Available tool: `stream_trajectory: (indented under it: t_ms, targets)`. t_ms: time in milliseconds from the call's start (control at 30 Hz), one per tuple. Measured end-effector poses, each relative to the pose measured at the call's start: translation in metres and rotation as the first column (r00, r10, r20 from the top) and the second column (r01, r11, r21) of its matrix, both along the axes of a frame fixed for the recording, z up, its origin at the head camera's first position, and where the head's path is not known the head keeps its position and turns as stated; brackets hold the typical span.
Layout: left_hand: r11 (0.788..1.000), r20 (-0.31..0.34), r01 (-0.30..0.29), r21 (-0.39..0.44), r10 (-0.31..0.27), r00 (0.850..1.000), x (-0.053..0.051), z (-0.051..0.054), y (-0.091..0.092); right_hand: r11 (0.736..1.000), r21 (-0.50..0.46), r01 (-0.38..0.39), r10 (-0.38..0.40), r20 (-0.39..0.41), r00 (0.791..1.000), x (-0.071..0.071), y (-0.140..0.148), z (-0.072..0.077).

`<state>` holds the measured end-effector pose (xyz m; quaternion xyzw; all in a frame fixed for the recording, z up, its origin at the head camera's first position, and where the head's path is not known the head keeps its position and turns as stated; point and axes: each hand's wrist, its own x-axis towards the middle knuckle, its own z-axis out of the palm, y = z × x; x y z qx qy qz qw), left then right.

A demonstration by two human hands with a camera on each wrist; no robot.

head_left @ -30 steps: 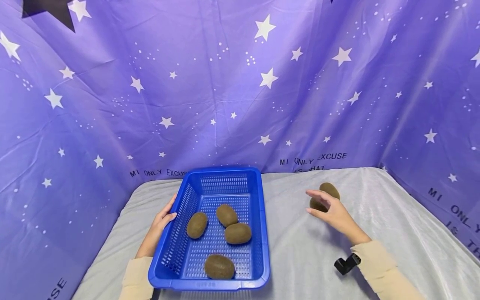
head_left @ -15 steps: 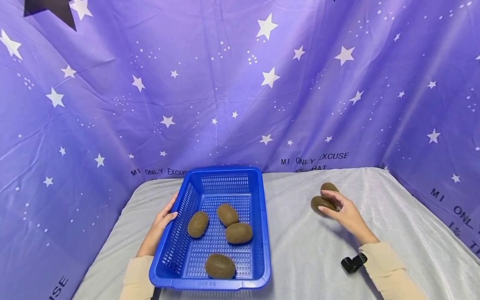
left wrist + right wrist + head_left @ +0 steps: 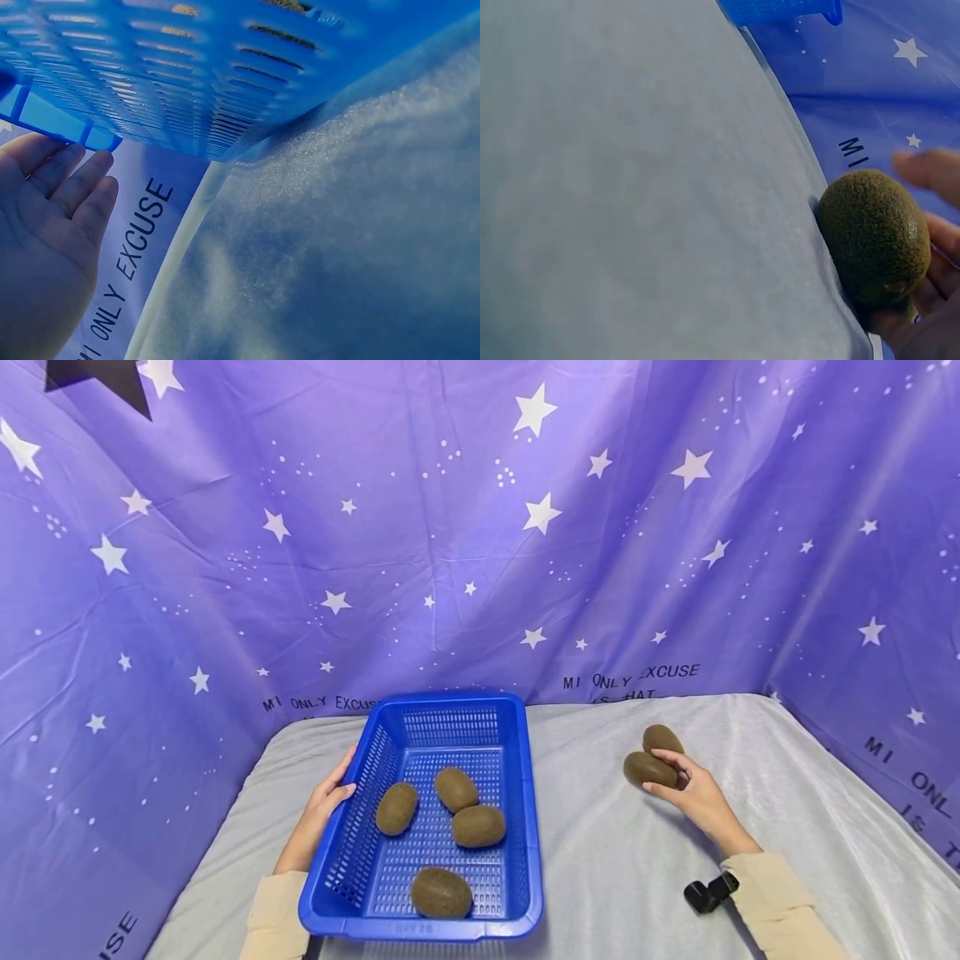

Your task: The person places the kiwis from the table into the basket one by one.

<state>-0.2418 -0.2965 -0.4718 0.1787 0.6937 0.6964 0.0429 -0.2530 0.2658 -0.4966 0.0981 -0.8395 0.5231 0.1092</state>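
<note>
In the head view, a blue slotted plastic basket [image 3: 534, 827] holds several brown kiwis [image 3: 478, 827]. My left hand [image 3: 318, 810] rests at its left rim; the left wrist view shows that hand's nearly straight fingers [image 3: 79, 184] against the rim from outside. To the right, my right hand [image 3: 701, 797] grips a kiwi [image 3: 647, 769] lying on the cloth, with thumb in front and index finger on top. A second kiwi [image 3: 663, 739] lies just behind it. In the right wrist view, a fuzzy kiwi [image 3: 874, 232] sits among my fingers, partly hiding them.
Pale grey cloth [image 3: 585, 860] covers the table. A purple curtain [image 3: 450, 527] printed with stars surrounds its back and sides. On my right wrist is a small black device [image 3: 708, 892].
My right hand has moved slightly right, its fingers coming in around the front kiwi, which still lies on the cloth. The left hand and basket stay put.
</note>
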Motion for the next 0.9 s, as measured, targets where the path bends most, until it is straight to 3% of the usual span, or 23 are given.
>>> stream_trajectory:
  t_ms: [200,467,700,900]
  targets:
    - [1.000,0.055,-0.001,-0.004,0.001,0.999,0.003,0.005,0.003,0.998,0.037,0.043,-0.043,-0.020,0.999,-0.001,0.000,0.003]
    - [1.000,-0.005,0.004,0.007,-0.004,1.000,0.003,0.012,0.004,0.993,0.039,0.112,-0.113,0.023,0.993,-0.004,-0.003,0.002]
    - [1.000,0.022,0.005,-0.004,-0.005,1.000,0.001,0.005,0.000,0.989,-0.012,0.149,-0.148,0.069,0.987,-0.003,-0.005,0.002]
    - [1.000,-0.022,-0.003,-0.005,0.003,1.000,-0.001,0.001,0.000,0.987,-0.042,0.154,-0.150,0.085,0.985,-0.001,-0.005,0.004]
